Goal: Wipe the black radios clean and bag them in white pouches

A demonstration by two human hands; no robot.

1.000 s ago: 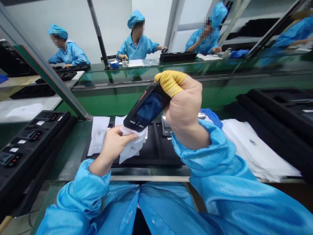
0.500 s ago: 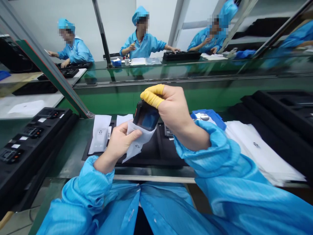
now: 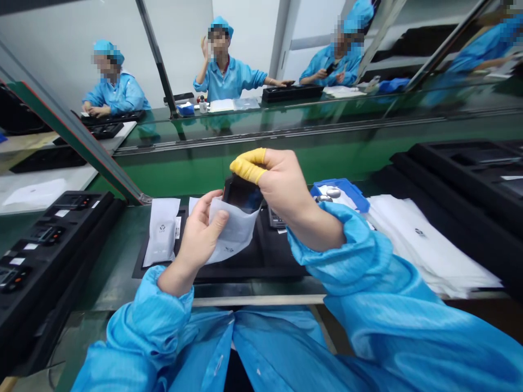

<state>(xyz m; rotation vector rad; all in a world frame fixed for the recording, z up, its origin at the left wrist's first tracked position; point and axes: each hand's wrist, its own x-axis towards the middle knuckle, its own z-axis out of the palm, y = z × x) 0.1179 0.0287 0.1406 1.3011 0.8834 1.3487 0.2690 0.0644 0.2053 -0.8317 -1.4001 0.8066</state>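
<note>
My left hand (image 3: 200,234) pinches the edge of a white pouch (image 3: 232,233) between thumb and fingers. A black device (image 3: 244,196) with a dark screen sits partly inside the pouch, its upper part sticking out. Yellow covers wrap the fingertips of my right hand (image 3: 281,185), which grips the device at its top end. Below both hands lies a black foam tray (image 3: 261,261). On its left side rests a filled white pouch (image 3: 161,234) with a printed mark. Another device (image 3: 277,219) shows in part beside my right wrist.
At the left stands a long black tray (image 3: 44,239) of devices. A blue bin (image 3: 347,190) and a stack of white pouches (image 3: 420,239) lie to the right, near black foam trays (image 3: 461,179). Several people work beyond the green partition (image 3: 183,171).
The device sits deeper in the pouch, and the pouch has opened out around it. The whole view has shifted slightly. Across the bench, the middle person has raised a hand to the head.
</note>
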